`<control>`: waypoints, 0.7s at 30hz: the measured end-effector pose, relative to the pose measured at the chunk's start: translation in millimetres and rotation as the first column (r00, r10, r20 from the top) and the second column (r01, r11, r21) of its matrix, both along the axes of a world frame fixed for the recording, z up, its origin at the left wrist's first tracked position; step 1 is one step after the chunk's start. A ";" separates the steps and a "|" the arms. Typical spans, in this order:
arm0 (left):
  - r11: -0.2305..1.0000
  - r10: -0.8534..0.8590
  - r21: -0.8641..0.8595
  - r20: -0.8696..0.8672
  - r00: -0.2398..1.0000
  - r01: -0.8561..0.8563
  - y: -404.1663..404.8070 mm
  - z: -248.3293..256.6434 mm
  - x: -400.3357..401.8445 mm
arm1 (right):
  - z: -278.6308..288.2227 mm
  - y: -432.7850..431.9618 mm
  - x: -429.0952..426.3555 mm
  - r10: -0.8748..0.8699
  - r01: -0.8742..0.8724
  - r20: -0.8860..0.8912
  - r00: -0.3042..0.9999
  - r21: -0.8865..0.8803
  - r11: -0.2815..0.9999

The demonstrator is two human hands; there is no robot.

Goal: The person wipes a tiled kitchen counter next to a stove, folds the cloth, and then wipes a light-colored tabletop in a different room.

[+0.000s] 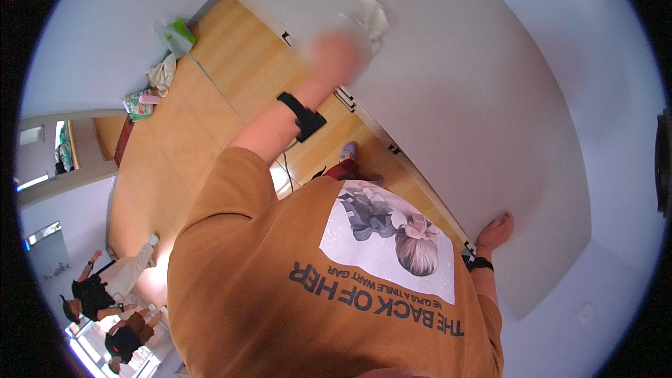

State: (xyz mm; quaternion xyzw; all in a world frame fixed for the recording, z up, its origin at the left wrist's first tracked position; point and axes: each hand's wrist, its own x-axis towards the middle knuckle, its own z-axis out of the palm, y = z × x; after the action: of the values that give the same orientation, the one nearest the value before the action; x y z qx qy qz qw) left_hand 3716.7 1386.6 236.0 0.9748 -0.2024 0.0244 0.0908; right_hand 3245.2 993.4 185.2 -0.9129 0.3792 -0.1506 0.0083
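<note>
My left hand [338, 55], blurred, is over the near edge of a long pale grey table, well forward of my body. A crumpled whitish cloth [374, 20] sticks out beyond its fingers and appears gripped in them; the fingers themselves are indistinct. On the tabletop [462, 115], near its right end, my right hand [496, 232] rests loosely curled with nothing visible in it. Both wrists wear black bands, the left one with a boxy black piece.
Dark fittings line the table's near edge, above a cable [287, 170] on the wooden floor. A green and white bag [180, 37], a beige cloth [163, 74] and a colourful package [138, 105] lie by the wall. Two people [94, 294] are at the lower left. A dark object touches the table's far end.
</note>
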 end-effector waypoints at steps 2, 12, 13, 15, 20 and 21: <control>0.986 -0.119 -0.110 0.063 0.991 0.125 -12.3 -8.1 -27.3 | 5.5 3.0 7.2 -0.017 0.017 -0.001 1.000 0.019 1.000; 0.834 -0.481 -0.320 -0.021 0.876 0.450 -60.2 -9.0 -87.4 | -27.4 2.5 31.3 -0.057 0.057 -0.011 0.998 0.043 0.997; 0.852 -0.479 -0.307 -0.129 0.868 0.424 -61.0 -1.6 -85.7 | -29.3 2.6 33.0 -0.054 0.054 0.003 0.999 0.044 0.998; 0.866 -0.472 -0.332 -0.298 0.830 0.373 -60.7 13.4 -81.6 | -28.6 2.9 32.4 -0.033 0.024 0.076 0.997 0.119 0.993; 0.703 -0.565 -0.685 -0.375 0.735 0.191 -39.4 4.7 -45.4 | -46.4 -1.0 26.4 0.016 -0.041 0.192 0.981 0.129 0.991; 0.668 -0.584 -0.719 -0.349 0.733 0.190 -37.3 13.0 -34.9 | -44.6 -2.4 24.4 0.009 -0.031 0.173 0.985 0.127 0.991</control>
State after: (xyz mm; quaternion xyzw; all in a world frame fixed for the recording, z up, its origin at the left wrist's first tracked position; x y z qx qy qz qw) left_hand 3681.7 1349.3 249.0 0.7753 -0.3588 -0.2121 0.4745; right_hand 3269.6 991.0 140.6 -0.8978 0.3770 -0.2038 0.1017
